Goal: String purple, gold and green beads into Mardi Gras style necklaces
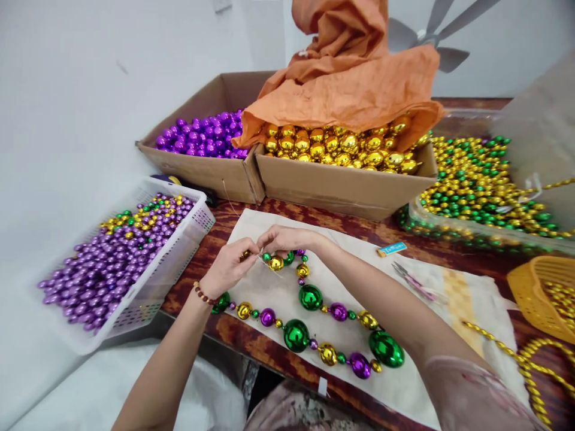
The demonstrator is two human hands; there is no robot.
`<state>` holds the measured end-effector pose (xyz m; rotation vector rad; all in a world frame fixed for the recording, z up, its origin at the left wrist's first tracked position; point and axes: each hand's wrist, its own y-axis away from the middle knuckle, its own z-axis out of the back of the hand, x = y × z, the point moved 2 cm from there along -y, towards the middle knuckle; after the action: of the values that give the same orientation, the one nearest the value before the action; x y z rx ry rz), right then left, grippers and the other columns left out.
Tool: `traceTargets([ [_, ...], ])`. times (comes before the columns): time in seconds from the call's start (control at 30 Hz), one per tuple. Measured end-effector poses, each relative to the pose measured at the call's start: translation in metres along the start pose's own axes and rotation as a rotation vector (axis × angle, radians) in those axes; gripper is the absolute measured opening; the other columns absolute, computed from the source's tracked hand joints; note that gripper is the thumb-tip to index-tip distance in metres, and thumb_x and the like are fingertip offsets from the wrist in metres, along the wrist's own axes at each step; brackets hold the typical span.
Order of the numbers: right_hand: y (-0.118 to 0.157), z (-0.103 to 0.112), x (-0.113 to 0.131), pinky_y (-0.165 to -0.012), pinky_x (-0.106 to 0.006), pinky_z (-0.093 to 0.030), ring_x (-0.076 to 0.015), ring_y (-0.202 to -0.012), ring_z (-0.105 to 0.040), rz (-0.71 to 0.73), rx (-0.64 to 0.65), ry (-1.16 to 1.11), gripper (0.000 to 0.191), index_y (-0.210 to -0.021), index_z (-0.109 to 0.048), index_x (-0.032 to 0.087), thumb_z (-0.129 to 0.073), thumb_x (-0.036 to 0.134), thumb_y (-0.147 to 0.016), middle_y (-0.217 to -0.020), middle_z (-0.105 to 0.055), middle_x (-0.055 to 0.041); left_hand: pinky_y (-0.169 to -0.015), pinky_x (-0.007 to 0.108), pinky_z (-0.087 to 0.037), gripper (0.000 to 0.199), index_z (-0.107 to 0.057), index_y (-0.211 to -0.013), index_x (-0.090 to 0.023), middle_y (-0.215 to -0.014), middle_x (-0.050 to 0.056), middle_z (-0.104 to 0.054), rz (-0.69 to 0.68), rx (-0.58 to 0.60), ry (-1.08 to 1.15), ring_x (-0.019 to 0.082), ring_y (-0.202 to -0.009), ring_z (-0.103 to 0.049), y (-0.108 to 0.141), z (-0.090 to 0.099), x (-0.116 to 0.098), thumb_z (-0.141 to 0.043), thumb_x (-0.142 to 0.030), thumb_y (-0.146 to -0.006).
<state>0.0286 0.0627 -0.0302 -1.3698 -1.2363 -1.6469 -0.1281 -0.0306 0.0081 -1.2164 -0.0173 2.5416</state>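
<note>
Two hands, left and right, pinch the thin string of a bead necklace, which lies looped on a pale cloth over the table. Beyond the cloth, an open box holds gold beads, beside purple ones in another.

Both hands at the bead string.

Orange cloth, purple and gold beads with green balls, cream mat with yellow checks, dark-streaked red-brown table
</note>
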Motion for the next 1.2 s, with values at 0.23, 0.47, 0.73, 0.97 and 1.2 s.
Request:
traceTargets([
  [0.23,-0.012,-0.002,-0.015,-0.032,-0.015,-0.02,-0.0024,-0.033,-0.031,-0.074,0.136,-0.129,0.018,-0.083,-0.072,0.012,-0.064,0.017,-0.067,-0.053,-0.062,0.0061,-0.071,0.027,-0.047,0.012,-0.063,-0.082,-0.021,-0.079,0.004,-0.066,-0.21,-0.1,-0.072,0.016,-0.073,-0.062,0.002,-0.009,0.008,-0.054,-0.019,-0.09],
  [0.47,-0.002,0.001,-0.008,-0.038,-0.015,-0.028,-0.0056,-0.038,-0.047,-0.025,-0.146,-0.043,0.008,-0.074,-0.071,0.013,-0.066,0.019,-0.072,-0.048,-0.056,0.0067,-0.069,0.027,-0.048,0.006,-0.065,-0.083,-0.02,-0.08,0.004,-0.068,0.003,-0.329,0.155,0.015,-0.073,-0.062,0.006,-0.014,0.021,-0.064,-0.025,-0.086],
  [0.73,0.013,0.0,-0.004,-0.054,-0.02,-0.045,-0.0104,-0.051,-0.057,0.109,-0.391,0.005,0.017,-0.075,-0.069,0.014,-0.062,0.027,-0.083,-0.058,-0.062,0.0018,-0.049,0.02,-0.038,0.023,-0.062,-0.078,-0.017,-0.068,-0.001,-0.064,0.264,-0.484,0.606,0.008,-0.054,-0.05,0.006,-0.026,0.043,-0.077,-0.033,-0.076],
  [0.97,0.019,-0.005,-0.009,-0.064,-0.022,-0.042,-0.0122,-0.069,-0.056,0.264,-0.475,0.046,0.013,-0.071,-0.069,0.015,-0.066,0.026,-0.077,-0.073,-0.064,-0.0002,-0.078,0.029,-0.054,0.033,-0.059,-0.077,-0.019,-0.081,0.001,-0.07,0.292,-0.565,0.911,0.014,-0.081,-0.068,0.003,-0.022,0.045,-0.083,-0.04,-0.071],
  [1.2,0.033,-0.011,-0.025,-0.055,-0.023,-0.044,-0.0132,-0.062,-0.057,0.185,-0.513,-0.186,0.021,-0.07,-0.07,0.015,-0.068,0.036,-0.072,-0.07,-0.066,-0.0025,-0.092,0.04,-0.055,0.04,-0.049,-0.074,-0.022,-0.067,-0.004,-0.059,0.325,-0.562,1.072,0.016,-0.082,-0.067,-0.001,-0.009,0.036,-0.083,-0.043,-0.072],
])
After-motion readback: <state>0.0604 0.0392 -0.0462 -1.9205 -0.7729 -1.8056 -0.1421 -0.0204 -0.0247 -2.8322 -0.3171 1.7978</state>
